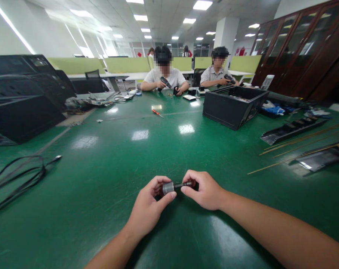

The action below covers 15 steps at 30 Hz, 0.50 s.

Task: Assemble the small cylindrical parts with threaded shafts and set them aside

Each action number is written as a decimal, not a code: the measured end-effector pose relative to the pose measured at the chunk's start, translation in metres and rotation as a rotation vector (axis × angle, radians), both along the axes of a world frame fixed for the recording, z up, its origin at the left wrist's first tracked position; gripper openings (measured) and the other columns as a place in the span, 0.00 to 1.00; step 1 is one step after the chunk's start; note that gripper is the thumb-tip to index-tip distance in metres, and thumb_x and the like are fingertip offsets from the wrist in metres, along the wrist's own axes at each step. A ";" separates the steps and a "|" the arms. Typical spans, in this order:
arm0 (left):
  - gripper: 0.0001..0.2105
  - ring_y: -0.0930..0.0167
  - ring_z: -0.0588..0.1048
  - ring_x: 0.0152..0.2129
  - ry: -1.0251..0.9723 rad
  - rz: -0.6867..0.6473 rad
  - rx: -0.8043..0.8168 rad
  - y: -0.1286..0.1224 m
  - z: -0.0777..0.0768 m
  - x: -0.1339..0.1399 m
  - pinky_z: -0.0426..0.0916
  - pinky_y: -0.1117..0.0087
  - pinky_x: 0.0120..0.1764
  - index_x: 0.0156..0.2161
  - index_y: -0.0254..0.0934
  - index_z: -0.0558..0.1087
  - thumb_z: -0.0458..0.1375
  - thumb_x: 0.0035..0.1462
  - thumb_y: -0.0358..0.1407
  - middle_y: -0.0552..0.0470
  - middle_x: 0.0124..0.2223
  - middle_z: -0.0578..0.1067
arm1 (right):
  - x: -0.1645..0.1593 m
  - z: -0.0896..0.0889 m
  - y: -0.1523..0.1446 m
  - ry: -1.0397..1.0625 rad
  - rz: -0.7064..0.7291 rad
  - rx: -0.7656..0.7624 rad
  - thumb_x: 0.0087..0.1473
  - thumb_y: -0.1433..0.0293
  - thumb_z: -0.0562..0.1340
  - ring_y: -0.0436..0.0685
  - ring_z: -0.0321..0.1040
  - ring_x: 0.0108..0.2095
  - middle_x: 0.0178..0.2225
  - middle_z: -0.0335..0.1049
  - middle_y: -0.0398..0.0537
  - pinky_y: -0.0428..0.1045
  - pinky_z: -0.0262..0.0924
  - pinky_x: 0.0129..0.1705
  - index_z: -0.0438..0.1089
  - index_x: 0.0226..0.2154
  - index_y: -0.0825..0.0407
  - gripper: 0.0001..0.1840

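Across the green tabletop [116, 153] stands a black box [222, 111] toward the far right, with a looped black cable [42, 172] lying at the left. Over the near middle, the left hand [147, 207] has its grip closed around a grey metal cylinder [168, 188], and the right hand [207, 191] pinches a thin dark rod [178, 185] at the cylinder's right end.

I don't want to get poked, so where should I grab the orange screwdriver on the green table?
I'd take the screwdriver by its orange handle, the thick end. Reach down from above and close across the handle's two long sides: it lies flat on the table, and the thin shaft sticks out the other end, pointing toward the near right.
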<state>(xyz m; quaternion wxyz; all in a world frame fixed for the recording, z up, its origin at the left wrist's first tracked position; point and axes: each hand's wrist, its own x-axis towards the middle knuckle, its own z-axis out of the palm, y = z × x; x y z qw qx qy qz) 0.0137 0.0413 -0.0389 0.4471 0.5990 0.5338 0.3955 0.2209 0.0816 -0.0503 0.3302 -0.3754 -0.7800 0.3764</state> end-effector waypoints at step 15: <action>0.15 0.68 0.75 0.35 -0.046 0.016 -0.014 0.000 0.001 0.000 0.67 0.68 0.41 0.44 0.37 0.69 0.64 0.54 0.40 0.52 0.38 0.76 | -0.001 -0.001 0.000 0.014 -0.030 0.015 0.54 0.70 0.63 0.49 0.62 0.26 0.25 0.66 0.38 0.44 0.55 0.30 0.67 0.31 0.51 0.03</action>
